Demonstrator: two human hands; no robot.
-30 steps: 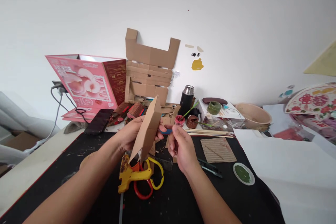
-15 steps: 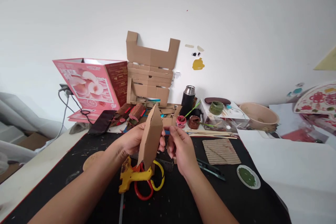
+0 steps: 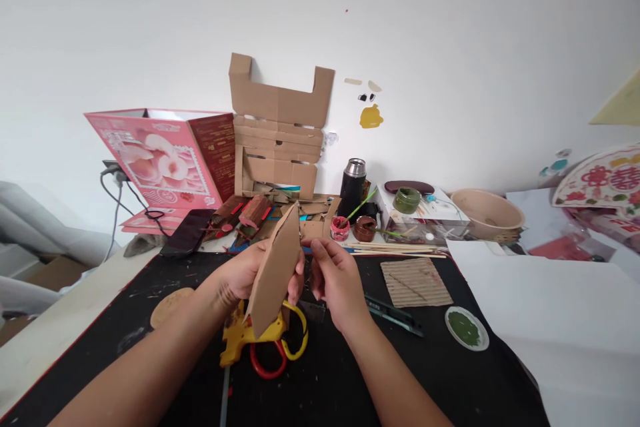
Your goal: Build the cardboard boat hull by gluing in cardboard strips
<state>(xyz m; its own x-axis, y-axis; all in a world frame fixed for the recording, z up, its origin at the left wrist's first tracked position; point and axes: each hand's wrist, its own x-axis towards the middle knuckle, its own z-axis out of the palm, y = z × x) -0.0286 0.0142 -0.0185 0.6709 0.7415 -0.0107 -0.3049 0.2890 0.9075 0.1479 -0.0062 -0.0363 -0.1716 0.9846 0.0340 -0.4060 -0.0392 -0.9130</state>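
A folded piece of brown cardboard [image 3: 274, 273] is held upright at a slant by my left hand [image 3: 245, 272], its fingers wrapped behind and round the far edge. Close to the cardboard's right side, my right hand [image 3: 336, 280] has thumb and fingers pinched together; what lies between them, if anything, is too small or hidden to make out. Below the cardboard lie a yellow glue gun [image 3: 245, 337] with a glue stick at its rear and scissors [image 3: 270, 360] with red and yellow handles. The cardboard partly covers both.
A dark utility knife [image 3: 397, 317], corrugated cardboard [image 3: 416, 281] and a lid with green paint [image 3: 465, 328] lie on the black mat's right. Behind stand paint jars [image 3: 365, 229], a thermos [image 3: 353, 187] and a pink box [image 3: 165, 160]. A phone [image 3: 190, 232] lies at left.
My left hand has turned the cardboard so that more of its broad face shows. My right hand stays pinched beside it. The whole view has shifted slightly.
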